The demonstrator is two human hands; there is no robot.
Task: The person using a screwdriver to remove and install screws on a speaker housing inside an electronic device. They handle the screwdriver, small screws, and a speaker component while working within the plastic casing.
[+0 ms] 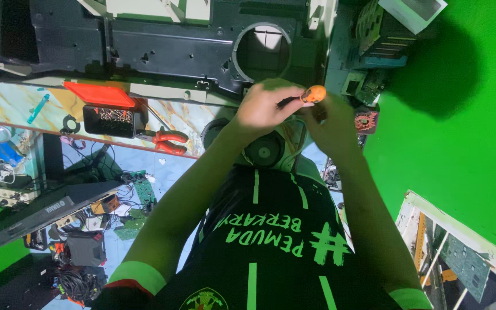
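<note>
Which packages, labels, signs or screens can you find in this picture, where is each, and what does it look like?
Shirt print: bright green lettering and hash sign on the black shirt, bottom centre, upside down.
Shirt badge: round green-and-yellow emblem, bottom edge.
Parts box: small black rectangular box, red lid open, on the marbled bench, left of the hands.
Maker's mark: small white lettering on the long black keyboard, lower left.
No lit screen shows.

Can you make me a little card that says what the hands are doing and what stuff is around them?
Left hand: pinches small tool with round orange handle
Right hand: touching the tool from below; its grip is hidden
Under hands: round grey speaker
Behind: black plastic panel with round hole
Bench: red-handled pliers, black box with red lid
</note>
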